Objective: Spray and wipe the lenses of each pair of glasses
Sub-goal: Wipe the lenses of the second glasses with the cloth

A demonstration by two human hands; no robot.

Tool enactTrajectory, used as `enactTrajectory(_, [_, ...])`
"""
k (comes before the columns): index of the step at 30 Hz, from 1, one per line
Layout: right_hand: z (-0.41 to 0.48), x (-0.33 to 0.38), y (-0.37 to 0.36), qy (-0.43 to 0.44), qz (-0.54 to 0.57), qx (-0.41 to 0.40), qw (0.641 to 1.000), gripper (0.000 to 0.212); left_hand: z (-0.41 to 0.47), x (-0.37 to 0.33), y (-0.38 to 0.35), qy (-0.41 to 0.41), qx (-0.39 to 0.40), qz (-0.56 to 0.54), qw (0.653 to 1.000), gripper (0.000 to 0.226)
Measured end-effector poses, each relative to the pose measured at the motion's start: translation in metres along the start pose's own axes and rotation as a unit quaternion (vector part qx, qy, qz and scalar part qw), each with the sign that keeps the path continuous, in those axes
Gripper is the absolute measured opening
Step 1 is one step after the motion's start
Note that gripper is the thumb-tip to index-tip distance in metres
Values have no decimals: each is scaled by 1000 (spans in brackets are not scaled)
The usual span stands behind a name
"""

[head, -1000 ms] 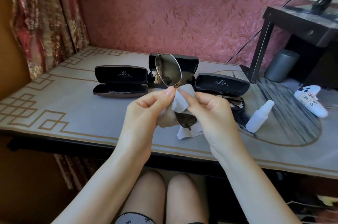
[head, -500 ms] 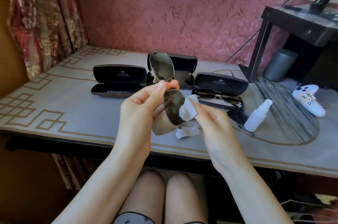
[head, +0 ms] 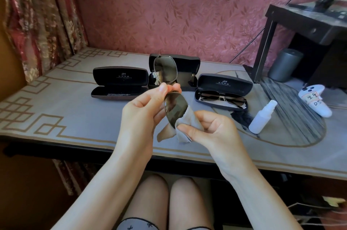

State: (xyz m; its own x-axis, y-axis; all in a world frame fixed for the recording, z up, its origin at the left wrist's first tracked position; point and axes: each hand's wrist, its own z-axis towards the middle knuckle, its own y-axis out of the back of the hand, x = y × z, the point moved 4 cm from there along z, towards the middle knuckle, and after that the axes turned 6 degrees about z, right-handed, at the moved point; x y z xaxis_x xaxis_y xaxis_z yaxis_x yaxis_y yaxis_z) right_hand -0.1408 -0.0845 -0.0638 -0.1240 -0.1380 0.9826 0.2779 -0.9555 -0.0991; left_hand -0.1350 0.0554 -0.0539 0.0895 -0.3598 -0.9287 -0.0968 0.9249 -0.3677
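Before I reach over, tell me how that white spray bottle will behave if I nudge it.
The spray bottle stands upright, tall and narrow, so it would probably tip easily. It looks like small plastic, so likely light. Its round body would probably roll on the table once down.

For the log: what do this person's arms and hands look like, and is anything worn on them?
Nothing is worn. The left hand and right hand are ungloved, with no ring, watch or bracelet visible, and no sleeve reaches into view. The nails that show look short and unpainted.
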Motion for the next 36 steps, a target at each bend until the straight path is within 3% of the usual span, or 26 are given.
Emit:
enactTrajectory(8, [1,-4,1,-12,-32,-59,998,19,-3,1,-4,-23,2,48,999,32])
enactTrajectory(15, [2,-4,2,3,-32,-40,999,5,2,-3,1,-40,-12,69,997,20])
enactTrajectory(20, [2,1,11,30,-32,-42,998,17,7,-7,3,-45,-4,71,996,21])
enactTrajectory(24, [7,6,40,44,-66,-110,991,18,12,-11,8,-59,-4,97,994,22])
enactTrajectory(30, [21,-1,82,44,-316,-170,932,15,17,-16,20,-56,8,136,989,22])
enactTrajectory(35, [27,-24,86,-32,-539,-149,829,13,20,-16,26,-51,6,139,989,19])
enactTrajectory(36, [28,-29,86,-58,-576,-131,805,22,21,-16,27,-50,7,137,989,19])
